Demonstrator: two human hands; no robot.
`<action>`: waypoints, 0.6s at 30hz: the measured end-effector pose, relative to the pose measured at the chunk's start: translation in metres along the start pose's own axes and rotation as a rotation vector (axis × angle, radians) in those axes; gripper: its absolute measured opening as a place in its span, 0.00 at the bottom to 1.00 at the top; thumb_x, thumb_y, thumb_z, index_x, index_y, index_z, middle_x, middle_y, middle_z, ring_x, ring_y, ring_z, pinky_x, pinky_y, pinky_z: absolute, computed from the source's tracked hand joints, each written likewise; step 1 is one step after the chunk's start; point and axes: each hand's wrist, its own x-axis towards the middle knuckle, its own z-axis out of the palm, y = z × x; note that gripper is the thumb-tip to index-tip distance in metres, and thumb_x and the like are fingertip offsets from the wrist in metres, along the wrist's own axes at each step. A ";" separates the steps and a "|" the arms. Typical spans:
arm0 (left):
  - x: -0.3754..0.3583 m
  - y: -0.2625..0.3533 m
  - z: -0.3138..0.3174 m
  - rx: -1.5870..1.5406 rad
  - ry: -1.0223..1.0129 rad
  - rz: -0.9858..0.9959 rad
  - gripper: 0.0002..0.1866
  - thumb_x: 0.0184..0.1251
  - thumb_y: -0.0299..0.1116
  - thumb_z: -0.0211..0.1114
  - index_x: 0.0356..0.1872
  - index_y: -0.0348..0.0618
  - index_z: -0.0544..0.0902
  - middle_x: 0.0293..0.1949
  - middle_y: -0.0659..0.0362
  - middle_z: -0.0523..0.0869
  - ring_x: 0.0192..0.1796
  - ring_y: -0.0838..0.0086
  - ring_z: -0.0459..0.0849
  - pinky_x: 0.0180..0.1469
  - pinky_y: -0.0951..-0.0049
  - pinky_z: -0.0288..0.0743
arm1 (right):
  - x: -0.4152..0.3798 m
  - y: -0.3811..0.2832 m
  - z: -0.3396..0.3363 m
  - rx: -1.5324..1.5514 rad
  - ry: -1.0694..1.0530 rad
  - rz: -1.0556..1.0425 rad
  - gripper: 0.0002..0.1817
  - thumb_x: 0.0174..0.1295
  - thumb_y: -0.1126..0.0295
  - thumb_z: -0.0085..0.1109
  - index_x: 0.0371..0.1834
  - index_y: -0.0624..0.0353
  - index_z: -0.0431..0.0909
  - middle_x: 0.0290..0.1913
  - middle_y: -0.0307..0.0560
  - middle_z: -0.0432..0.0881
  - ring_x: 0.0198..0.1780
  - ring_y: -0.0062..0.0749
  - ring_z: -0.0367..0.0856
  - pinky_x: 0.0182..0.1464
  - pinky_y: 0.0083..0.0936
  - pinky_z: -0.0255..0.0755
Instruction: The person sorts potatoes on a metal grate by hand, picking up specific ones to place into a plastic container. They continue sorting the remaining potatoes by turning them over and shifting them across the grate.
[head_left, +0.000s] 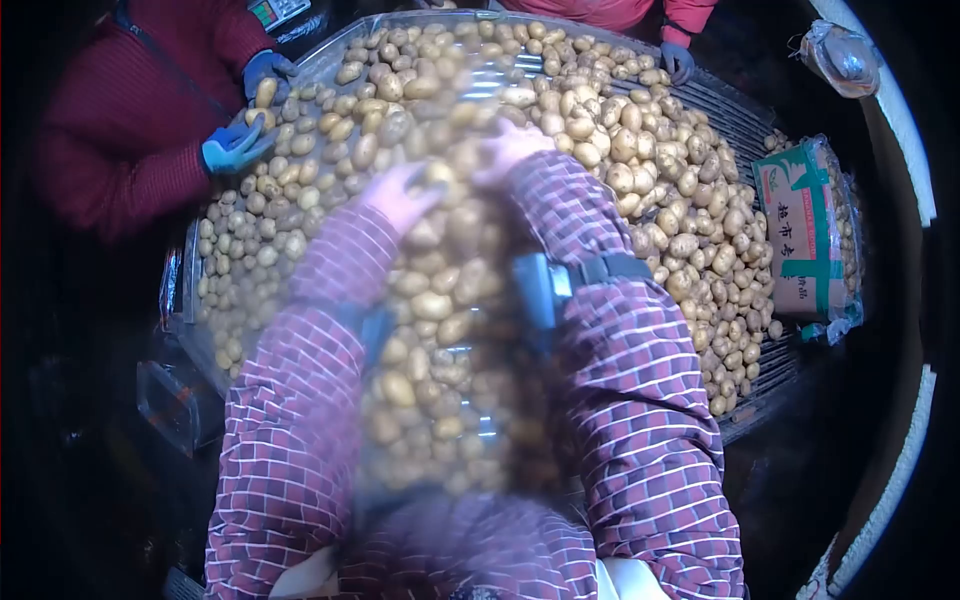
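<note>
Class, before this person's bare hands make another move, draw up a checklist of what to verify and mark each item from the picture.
1. Both hands in view: ok, left hand and right hand are at the potatoes.
2. Hands apart from co-workers: ok, gaps separate them from the blue glove at upper left and the gloved hand at the top.
3. Sharp view around the fingers: not ok, that area is blurred.
4. Secure grip on a potato: cannot tell, for either hand.
5. Cardboard box away from the hands: ok, it stands at the right edge.
</note>
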 end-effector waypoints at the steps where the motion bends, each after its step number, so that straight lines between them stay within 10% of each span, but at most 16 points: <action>1: -0.013 0.020 0.000 0.091 0.025 0.042 0.29 0.62 0.48 0.69 0.61 0.42 0.79 0.58 0.46 0.81 0.61 0.56 0.78 0.64 0.61 0.71 | -0.012 0.005 0.002 -0.005 0.012 -0.022 0.32 0.56 0.42 0.62 0.63 0.41 0.77 0.66 0.46 0.71 0.65 0.43 0.73 0.62 0.42 0.72; 5: -0.067 0.055 0.026 0.129 -0.098 -0.027 0.35 0.55 0.57 0.72 0.63 0.53 0.78 0.66 0.44 0.72 0.66 0.52 0.73 0.69 0.59 0.67 | -0.061 0.023 0.024 -0.105 0.021 -0.075 0.26 0.54 0.44 0.65 0.52 0.46 0.83 0.52 0.43 0.82 0.60 0.40 0.78 0.61 0.41 0.73; 18: -0.088 0.214 0.165 0.257 -0.362 0.239 0.38 0.63 0.55 0.61 0.73 0.54 0.64 0.75 0.56 0.62 0.77 0.47 0.52 0.74 0.38 0.46 | -0.219 0.171 0.109 0.092 0.260 0.263 0.38 0.43 0.48 0.72 0.63 0.37 0.74 0.71 0.47 0.66 0.71 0.52 0.64 0.71 0.48 0.60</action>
